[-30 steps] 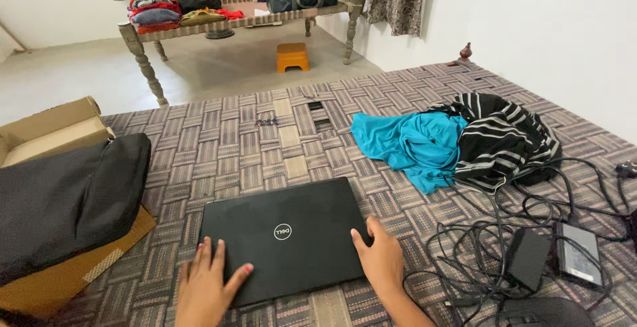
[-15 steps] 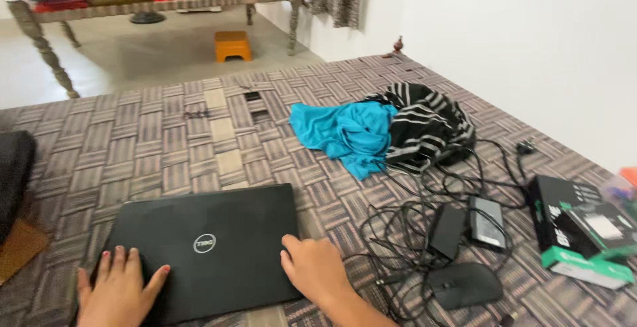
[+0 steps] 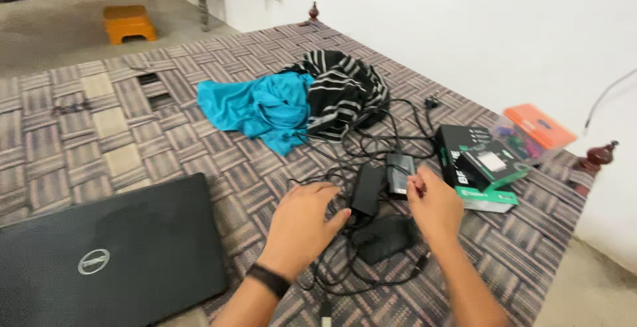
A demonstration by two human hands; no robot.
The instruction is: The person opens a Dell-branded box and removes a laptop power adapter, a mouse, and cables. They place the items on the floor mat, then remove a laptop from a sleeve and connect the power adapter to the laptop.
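Both hands have left the closed black laptop (image 3: 109,254), now at the bed's near left edge, and moved right onto the cable tangle. Left hand (image 3: 302,224) open, fingers spread over the cables (image 3: 371,144); right hand (image 3: 434,204) loosely curled, holding nothing, beside two black power adapters (image 3: 368,189) and a dark mouse (image 3: 385,237).

Black rectangular carton (image 3: 464,151) with green edging, lying flat just beyond the right hand (image 3: 434,206); a smaller black-and-green box (image 3: 494,163) with a white label panel rests tilted on top of it. Clear plastic case (image 3: 531,131) with an orange lid lies farther out, beside the wall. Closed black laptop (image 3: 99,260), round silver emblem on its lid, lies well left of the left hand (image 3: 302,224).
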